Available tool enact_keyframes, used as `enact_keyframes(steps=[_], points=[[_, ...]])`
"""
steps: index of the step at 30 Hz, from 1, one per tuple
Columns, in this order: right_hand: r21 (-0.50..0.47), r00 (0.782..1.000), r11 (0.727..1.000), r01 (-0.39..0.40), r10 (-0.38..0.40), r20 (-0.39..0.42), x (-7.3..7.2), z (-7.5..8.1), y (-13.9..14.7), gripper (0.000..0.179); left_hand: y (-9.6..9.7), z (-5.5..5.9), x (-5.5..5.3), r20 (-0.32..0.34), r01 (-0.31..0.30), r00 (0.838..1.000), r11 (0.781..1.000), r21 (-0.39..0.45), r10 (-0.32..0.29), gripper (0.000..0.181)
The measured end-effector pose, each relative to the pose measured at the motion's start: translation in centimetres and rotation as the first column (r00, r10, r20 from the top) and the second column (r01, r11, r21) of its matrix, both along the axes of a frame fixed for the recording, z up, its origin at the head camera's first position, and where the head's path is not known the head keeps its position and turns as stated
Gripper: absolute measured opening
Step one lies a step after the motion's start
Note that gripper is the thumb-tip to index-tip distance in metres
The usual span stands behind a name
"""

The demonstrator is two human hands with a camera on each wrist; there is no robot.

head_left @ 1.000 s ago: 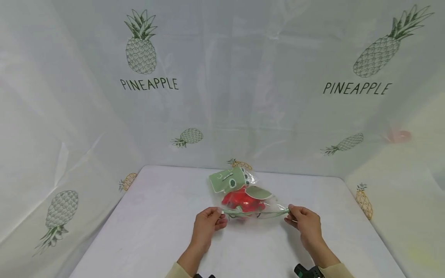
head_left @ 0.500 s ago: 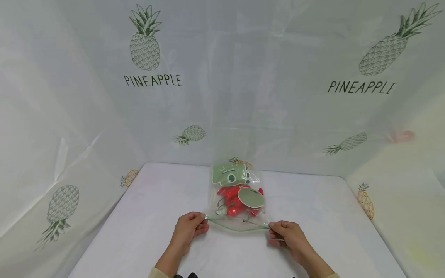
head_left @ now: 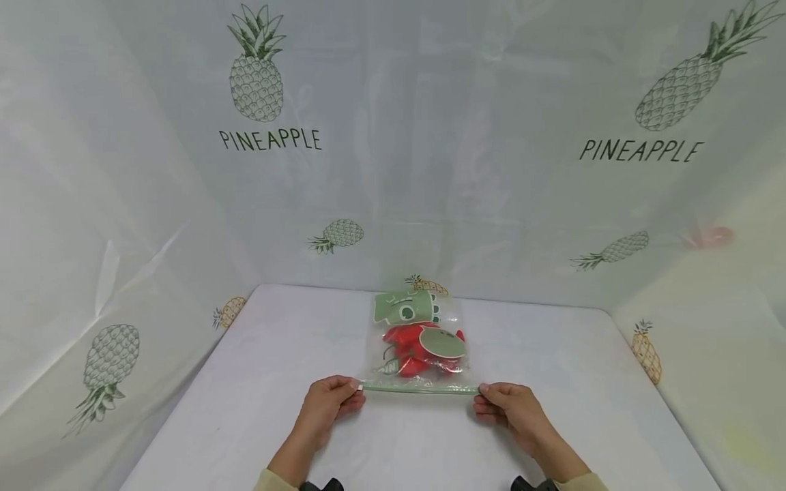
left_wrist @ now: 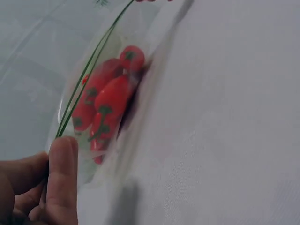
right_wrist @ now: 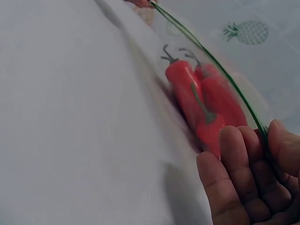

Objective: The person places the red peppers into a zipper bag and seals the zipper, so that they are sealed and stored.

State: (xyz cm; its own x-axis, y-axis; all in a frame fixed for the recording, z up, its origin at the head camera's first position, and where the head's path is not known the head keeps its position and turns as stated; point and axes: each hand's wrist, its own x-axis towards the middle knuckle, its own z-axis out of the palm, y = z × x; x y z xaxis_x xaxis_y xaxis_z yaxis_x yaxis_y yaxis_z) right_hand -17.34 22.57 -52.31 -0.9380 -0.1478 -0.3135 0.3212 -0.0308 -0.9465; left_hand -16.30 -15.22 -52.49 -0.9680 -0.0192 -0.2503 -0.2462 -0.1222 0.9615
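A clear zip bag (head_left: 376,354) with green cartoon prints lies toward the middle back of the table, its green zip edge facing me. Inside are several red peppers (left_wrist: 112,96) with green stems; the right wrist view shows long red peppers (right_wrist: 183,84) through the plastic. My left hand (head_left: 325,406) pinches the left end of the zip edge between thumb and fingers. At the other end, my right hand (head_left: 512,412) pinches the right corner. Between the hands the zip edge (head_left: 420,390) runs nearly straight. The prints partly hide the peppers in the head view.
The white table (head_left: 258,382) spreads around the bag. Behind it hangs a pale curtain (head_left: 430,170) printed with pineapples, with more curtain along both sides. A blurred red shape (head_left: 712,236) shows through the curtain at right.
Both hands have drawn the zip edge toward me and to the left, so the bag lies flatter. The zip edge, bowed and gaping half a second ago, is now nearly straight.
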Motion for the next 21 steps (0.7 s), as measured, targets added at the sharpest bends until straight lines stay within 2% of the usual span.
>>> enact_keyframes(steps=[5,11,16,21], points=[[-0.017,1.0,1.0,0.014,-0.013,0.006,-0.1,0.2,0.3,0.023,-0.6,0.2,0.0,0.042,0.113,0.993,0.994,0.003,-0.113,0.022],[-0.037,1.0,0.999,0.005,-0.005,0.0,-0.2,0.2,0.5,0.023,-1.1,0.5,0.1,0.081,0.224,0.972,0.974,-0.017,-0.222,0.024],[-0.038,1.0,0.999,0.01,-0.01,0.019,-0.3,0.2,0.8,0.024,-1.2,0.6,0.1,0.089,0.282,0.957,0.958,-0.053,-0.277,0.027],[-0.046,1.0,0.999,-0.006,0.007,0.02,-0.3,0.3,1.0,0.025,-0.9,0.7,0.0,0.066,0.298,0.954,0.95,-0.094,-0.293,0.024]])
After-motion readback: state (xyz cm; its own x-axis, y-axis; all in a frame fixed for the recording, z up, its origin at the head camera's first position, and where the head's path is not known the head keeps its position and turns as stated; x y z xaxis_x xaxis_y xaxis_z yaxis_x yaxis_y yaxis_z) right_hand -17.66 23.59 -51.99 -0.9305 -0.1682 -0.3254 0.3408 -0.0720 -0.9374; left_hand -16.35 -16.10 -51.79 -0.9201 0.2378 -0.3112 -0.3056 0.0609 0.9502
